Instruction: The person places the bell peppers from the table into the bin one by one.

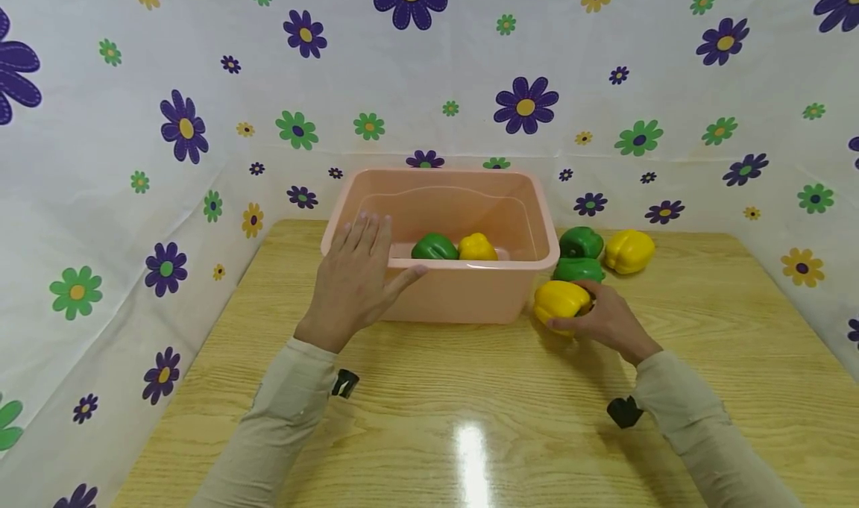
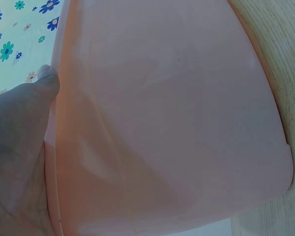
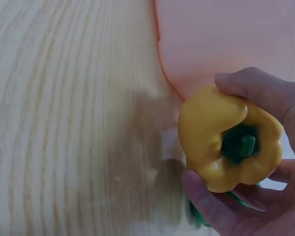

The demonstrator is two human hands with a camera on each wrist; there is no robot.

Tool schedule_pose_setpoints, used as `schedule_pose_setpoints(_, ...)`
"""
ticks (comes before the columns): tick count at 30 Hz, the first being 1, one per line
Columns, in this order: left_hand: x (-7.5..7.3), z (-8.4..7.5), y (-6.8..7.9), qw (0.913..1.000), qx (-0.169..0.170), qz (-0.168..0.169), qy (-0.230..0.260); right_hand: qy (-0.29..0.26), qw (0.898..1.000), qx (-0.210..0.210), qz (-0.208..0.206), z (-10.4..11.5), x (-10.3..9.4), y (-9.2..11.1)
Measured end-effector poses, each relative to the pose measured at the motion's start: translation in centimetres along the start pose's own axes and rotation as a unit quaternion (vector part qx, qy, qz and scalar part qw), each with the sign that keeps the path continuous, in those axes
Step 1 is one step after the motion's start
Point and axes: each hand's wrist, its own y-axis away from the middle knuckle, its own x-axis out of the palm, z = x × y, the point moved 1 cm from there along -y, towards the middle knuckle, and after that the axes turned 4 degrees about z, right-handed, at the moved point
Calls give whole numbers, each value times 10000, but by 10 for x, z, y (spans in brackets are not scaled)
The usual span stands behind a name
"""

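Note:
My right hand [image 1: 607, 319] grips a yellow bell pepper [image 1: 560, 303] just off the front right corner of a pink plastic bin [image 1: 456, 292]. In the right wrist view the pepper's green stem faces the camera, with thumb and fingers wrapped about its sides. My left hand [image 1: 356, 280] lies at the bin's front left rim, fingers straight and thumb out to the side. The left wrist view shows its thumb along the rim. Inside the bin sit a green bell pepper [image 1: 435, 247] and another yellow bell pepper [image 1: 477, 248].
Right of the bin, two green bell peppers, one behind [image 1: 581, 242] and one in front [image 1: 579, 269], lie beside a yellow bell pepper [image 1: 629, 251]. All stand on a wooden table [image 1: 416, 403]. A flower-print cloth [image 1: 456, 68] hangs behind and at both sides.

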Motion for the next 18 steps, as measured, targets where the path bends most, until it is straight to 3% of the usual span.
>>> schedule_pose_setpoints(13, 2, 1, -1, 9998, 54, -190, -93, -250, 9987, -372, -253, 7, -17, 8)
schedule_pose_setpoints(18, 1, 0, -1, 9999, 71, -130, -89, -338, 9986, -313, -252, 12, -26, 10)
